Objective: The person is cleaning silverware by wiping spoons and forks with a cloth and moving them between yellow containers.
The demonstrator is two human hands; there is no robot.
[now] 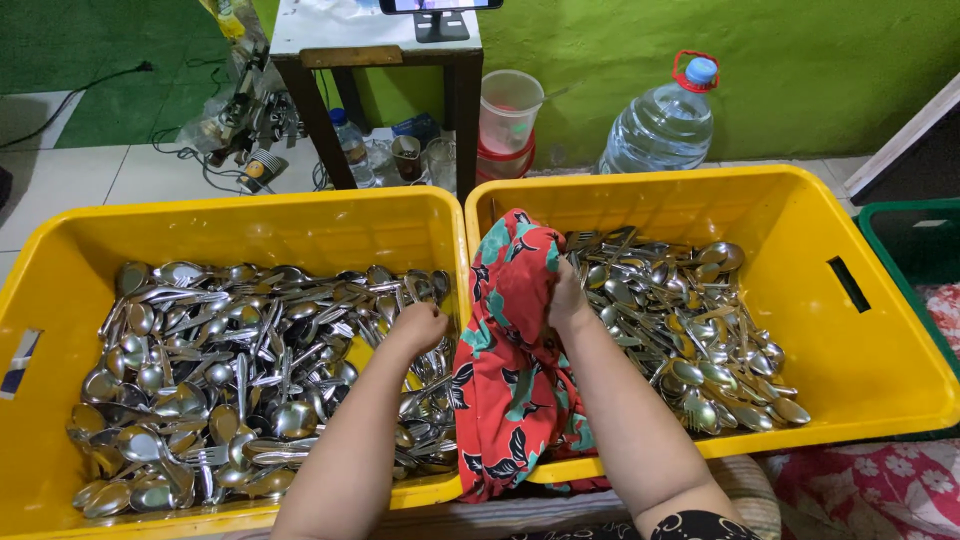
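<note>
Two yellow plastic crates sit side by side, each filled with several metal spoons and forks. My left hand (418, 324) is down among the cutlery (230, 380) in the left crate (60, 260), fingers curled; what it grips is hidden. My right hand (566, 300) is in the right crate (850, 370), its fingers wrapped in a red floral cloth (510, 360) that drapes over the crates' shared edge. Spoons and forks (700, 340) lie just to the right of that hand.
Behind the crates stand a large water bottle (662, 125) with a red cap, a stack of plastic tubs (508, 120), a dark table leg (462, 110), small bottles and cables on tiled floor. A green crate (915, 245) sits at right.
</note>
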